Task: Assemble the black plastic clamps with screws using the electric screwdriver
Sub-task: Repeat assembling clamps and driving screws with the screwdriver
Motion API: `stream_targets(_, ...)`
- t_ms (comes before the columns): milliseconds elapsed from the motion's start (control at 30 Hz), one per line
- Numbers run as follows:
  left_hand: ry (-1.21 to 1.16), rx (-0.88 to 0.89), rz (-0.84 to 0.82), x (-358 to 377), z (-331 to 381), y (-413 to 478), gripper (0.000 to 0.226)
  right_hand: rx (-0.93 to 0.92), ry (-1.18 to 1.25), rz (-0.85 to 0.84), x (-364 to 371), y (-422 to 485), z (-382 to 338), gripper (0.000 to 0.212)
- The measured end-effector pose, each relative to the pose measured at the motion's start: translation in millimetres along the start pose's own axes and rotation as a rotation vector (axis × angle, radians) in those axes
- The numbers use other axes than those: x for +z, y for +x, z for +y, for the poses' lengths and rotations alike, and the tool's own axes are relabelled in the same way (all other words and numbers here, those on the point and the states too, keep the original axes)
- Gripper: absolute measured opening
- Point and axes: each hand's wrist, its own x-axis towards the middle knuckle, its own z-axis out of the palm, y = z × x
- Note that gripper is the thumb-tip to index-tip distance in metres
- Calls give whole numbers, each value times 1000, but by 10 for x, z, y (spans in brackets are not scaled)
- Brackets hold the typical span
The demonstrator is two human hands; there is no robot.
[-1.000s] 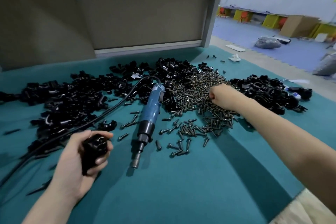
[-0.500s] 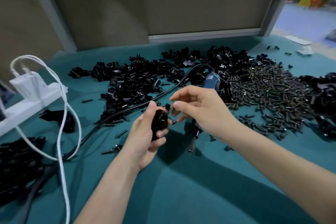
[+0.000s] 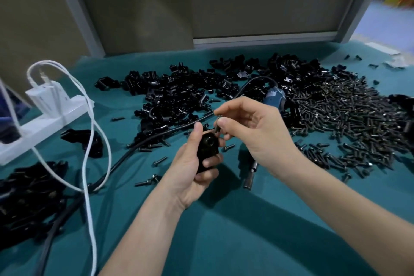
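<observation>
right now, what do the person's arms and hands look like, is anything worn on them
The left hand and right hand are bare: no gloves, rings or watch show. The forearms are bare too, with no sleeve in view down to the frame's edge. The visible nails look short and plain.

One screwdriver (image 3: 274, 97). One power strip (image 3: 44, 125), one charger (image 3: 48, 98), two white cables (image 3: 89, 141). One black cord (image 3: 139, 145). One clamp (image 3: 208, 148) held, one screw (image 3: 216, 129) pinched. Loose clamps (image 3: 179, 94) and loose screws (image 3: 347, 114) in heaps, far too many to count.
</observation>
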Motion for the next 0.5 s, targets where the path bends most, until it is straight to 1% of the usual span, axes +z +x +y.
stream_targets(67,-37,-7,-11,-19,2,4,53,1,2,6,-8,0,6,16)
stream_targets(133,-63,-3,-30,-41,9,7,49,8,0,0,-7,-6,21,16)
stream_targets(233,-51,20,-69,-53,0,10,45,12,-1,-13,11,-26,42,16)
stream_targets(367,-70,-4,-96,-71,-14,27,52,13,1,-12,30,-30,68,12)
stream_targets(500,-114,2,-159,-110,-14,42,62,14,8,-11,45,-21,84,15)
